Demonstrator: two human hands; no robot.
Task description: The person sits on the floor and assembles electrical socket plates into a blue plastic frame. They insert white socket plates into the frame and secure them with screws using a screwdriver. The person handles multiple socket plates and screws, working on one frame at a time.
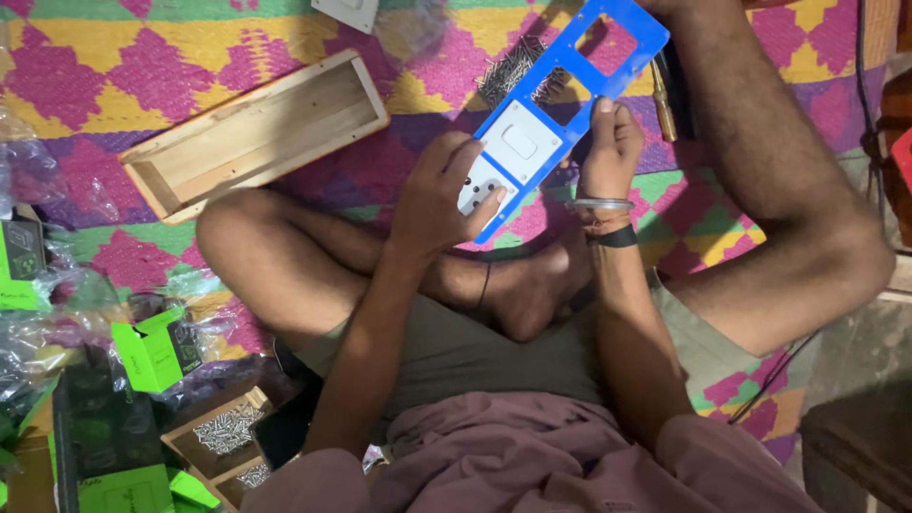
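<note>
The blue plate (570,90) runs slantwise, its long axis from lower left near the lap to upper right, where the frame cuts off its end. The left hand (439,195) grips the low end, fingers over the white socket (483,188). The right hand (610,147) pinches the plate's right edge beside the switch (521,141). Screws (518,68) lie partly hidden behind it.

Blue plate (608,57), white switch (521,141), pink-yellow diamond-patterned mat (114,66), bright green boxes (152,356).
</note>
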